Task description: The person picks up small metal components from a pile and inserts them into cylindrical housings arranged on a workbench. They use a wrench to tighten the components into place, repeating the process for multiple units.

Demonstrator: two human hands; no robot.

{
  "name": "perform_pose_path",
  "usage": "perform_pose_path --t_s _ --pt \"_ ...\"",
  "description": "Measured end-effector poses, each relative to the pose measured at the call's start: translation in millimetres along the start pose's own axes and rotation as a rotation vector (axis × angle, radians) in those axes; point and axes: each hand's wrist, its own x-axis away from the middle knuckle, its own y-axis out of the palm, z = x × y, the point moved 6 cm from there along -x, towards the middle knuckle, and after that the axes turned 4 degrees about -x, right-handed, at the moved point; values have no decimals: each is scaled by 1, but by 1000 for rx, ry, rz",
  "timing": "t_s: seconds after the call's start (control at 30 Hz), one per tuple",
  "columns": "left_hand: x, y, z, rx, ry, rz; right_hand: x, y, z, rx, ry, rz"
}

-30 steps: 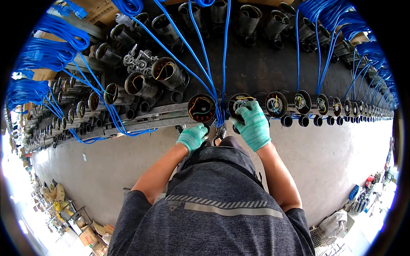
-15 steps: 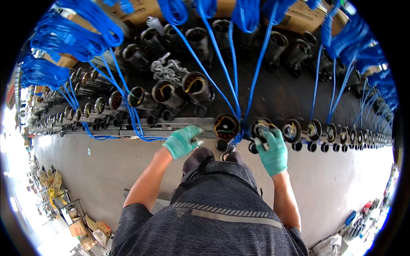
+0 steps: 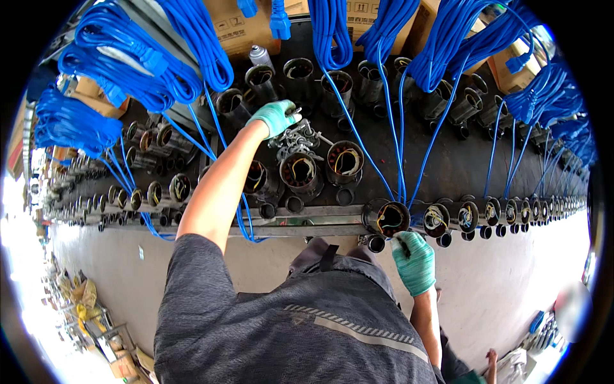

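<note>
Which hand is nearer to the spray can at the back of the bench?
Left. The left hand reaches far over the bench, just in front of the spray can. The right hand is at the near edge, well away.

Brown cardboard boxes (image 3: pixel 238 22) with dark printed marks stand along the far edge of the table, behind the hanging blue cables; another brown cardboard box (image 3: pixel 511 70) sits at far right.

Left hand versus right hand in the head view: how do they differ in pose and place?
The left hand is stretched far over the bench onto a pile of metal fittings; the right hand stays at the near edge by a dark motor housing. The left arm is extended, the right bent close. Both wear green gloves.
</note>
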Motion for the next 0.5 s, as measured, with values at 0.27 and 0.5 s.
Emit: perform_pose_path --t_s 0.27,0.5 --pt "-14 19 -46 430 -239 59 37 32 -20 82 138 11" --pt "128 -106 27 928 232 456 12 44 -51 -75 7 -42"
